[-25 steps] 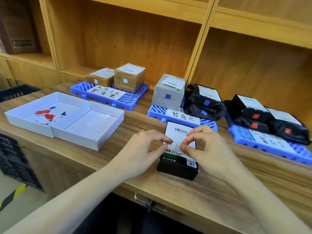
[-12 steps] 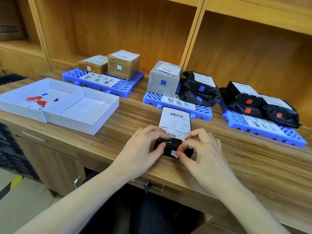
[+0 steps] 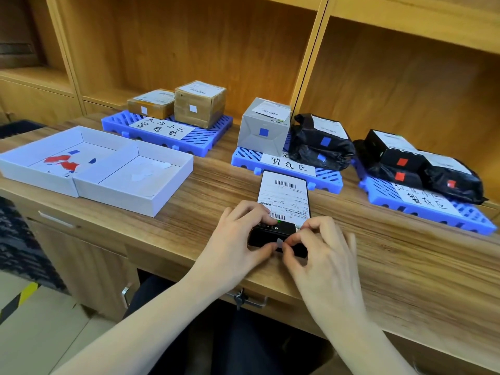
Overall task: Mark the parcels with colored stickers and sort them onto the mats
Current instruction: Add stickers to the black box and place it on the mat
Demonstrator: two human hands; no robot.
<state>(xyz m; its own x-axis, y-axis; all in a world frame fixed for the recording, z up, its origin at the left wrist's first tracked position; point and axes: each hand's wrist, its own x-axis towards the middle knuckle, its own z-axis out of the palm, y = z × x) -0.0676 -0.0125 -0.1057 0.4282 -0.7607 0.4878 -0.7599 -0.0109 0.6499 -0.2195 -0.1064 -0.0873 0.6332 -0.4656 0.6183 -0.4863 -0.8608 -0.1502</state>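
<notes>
White sticker point(image 3: 279, 242) goes on the near face of the black parcel point(image 3: 273, 234), at 6 o'clock on the tabletop point(image 3: 205, 196). Left hand point(image 3: 238, 239) grips and steadies the parcel; right hand point(image 3: 319, 250) pinches the sticker. Press flat, rubbing outward.

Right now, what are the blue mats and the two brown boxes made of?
The blue mats, such as the left blue mat, look like moulded plastic: even colour, slotted grid, slight sheen. The two brown boxes, the low one and the taller one, look like cardboard wrapped in glossy brown tape; their dented faces shine. I can't be sure from a picture.
</notes>
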